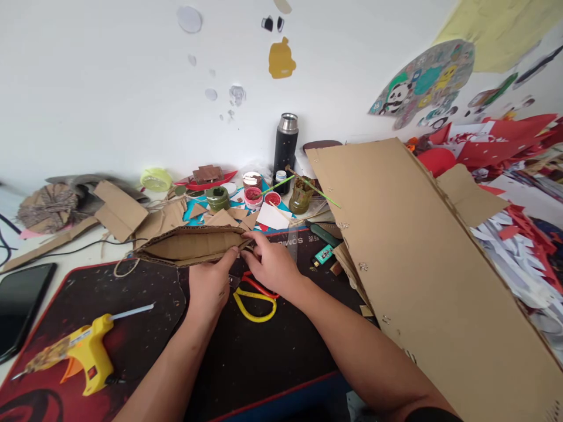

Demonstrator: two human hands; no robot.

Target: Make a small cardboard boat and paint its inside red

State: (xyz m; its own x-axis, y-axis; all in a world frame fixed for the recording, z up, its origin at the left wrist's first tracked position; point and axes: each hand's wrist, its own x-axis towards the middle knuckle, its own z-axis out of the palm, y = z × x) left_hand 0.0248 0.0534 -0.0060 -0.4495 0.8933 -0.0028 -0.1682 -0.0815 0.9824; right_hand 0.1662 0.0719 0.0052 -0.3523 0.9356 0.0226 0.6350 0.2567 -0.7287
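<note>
A long boat-shaped cardboard shell (193, 246) with an open top lies level above the dark mat. My left hand (210, 284) grips its near side close to the right end, thumb on top. At that right tip my right hand (275, 264) is closed, pinching the cardboard between thumb and fingers; the exact bit in the pinch is partly hidden. Scissors (257, 316) with one yellow and one red handle lie on the mat just under my hands, their blades mostly covered. A loop of twine (125, 266) shows by the shell's left end.
A yellow hot glue gun (90, 349) lies at the left beside a black tablet (24, 305). Open paint jars (219, 199), cardboard scraps (222, 218) and a black flask (285, 143) stand behind. A large cardboard sheet (422, 252) slants along the right, near a green utility knife (324, 234).
</note>
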